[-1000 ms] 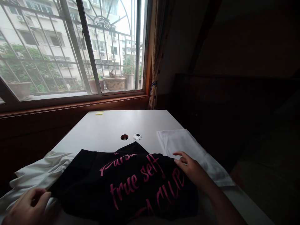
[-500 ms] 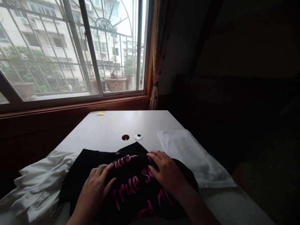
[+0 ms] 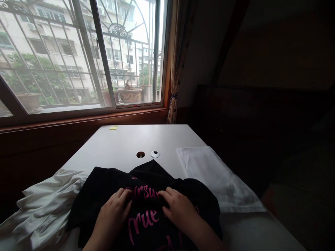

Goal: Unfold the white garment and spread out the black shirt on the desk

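A black T-shirt (image 3: pixel 146 223) with pink lettering lies rumpled on the white table in front of me. My left hand (image 3: pixel 112 209) rests on its left half, fingers curled into the cloth beside the top line of letters. On the other side of that line, my right hand (image 3: pixel 180 207) bends its fingertips into the same fabric, thumb lower down. Between the two hands the cloth is slightly bunched. The shirt's near end runs out of the picture at the bottom.
Crumpled white cloth (image 3: pixel 49 205) lies at the table's left edge. A flat, folded white cloth (image 3: pixel 217 181) is on the right. Farther back on the table (image 3: pixel 146 136) are a round cable hole (image 3: pixel 140 154), its white cover (image 3: pixel 155 154) and a yellow sticker (image 3: pixel 113 128). A window stands behind.
Both hands have drawn nearer to me, their fingers more curled. The lettering has slid the same way, and a small line of print near the top of the shirt now shows more fully.
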Available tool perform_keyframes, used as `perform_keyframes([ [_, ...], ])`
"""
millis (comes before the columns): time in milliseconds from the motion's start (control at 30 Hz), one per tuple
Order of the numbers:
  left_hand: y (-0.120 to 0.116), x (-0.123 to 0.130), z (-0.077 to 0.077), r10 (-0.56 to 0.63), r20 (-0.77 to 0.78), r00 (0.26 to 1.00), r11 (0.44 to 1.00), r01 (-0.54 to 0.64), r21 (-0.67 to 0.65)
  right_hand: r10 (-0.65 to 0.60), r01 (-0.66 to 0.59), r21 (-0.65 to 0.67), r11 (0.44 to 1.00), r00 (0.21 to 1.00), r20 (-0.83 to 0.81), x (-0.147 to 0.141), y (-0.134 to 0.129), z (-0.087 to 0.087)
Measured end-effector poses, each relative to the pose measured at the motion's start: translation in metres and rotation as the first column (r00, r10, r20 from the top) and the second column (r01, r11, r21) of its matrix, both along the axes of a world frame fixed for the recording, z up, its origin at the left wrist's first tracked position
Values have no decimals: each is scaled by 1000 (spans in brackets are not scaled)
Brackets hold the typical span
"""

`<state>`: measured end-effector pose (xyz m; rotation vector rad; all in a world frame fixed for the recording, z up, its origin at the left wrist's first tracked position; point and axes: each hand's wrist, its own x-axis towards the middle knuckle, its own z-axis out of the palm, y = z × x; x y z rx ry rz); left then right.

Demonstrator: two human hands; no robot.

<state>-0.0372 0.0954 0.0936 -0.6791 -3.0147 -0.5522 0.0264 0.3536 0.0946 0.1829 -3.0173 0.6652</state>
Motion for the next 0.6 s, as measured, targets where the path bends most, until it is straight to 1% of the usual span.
perform_keyframes([
  [100,1,-8,7,-14,-88,996,999,17,31,-7,7,14,1000,1000,-20,0,-4,-6],
  [167,2,-18,10,-42,-167,985,999,44,5,-7,8,18,1000,998,-55,2,-6,-13],
  [233,3,-29,12,-82,-202,976,996,75,-40,0,2,20,1000,996,-95,4,-6,-21],
  [333,7,-43,15,-115,-179,977,991,101,-85,2,1,19,1000,986,-165,10,-7,-35],
  [400,9,-47,16,-104,-149,983,991,89,-104,-5,6,8,1000,977,-215,13,-7,-42],
  [500,10,-46,15,-66,-125,990,989,48,-143,-16,13,-13,1000,961,-276,15,-7,-50],
  [600,7,-41,10,-35,-112,993,984,15,-177,-21,13,-26,1000,946,-323,14,-8,-54],
])
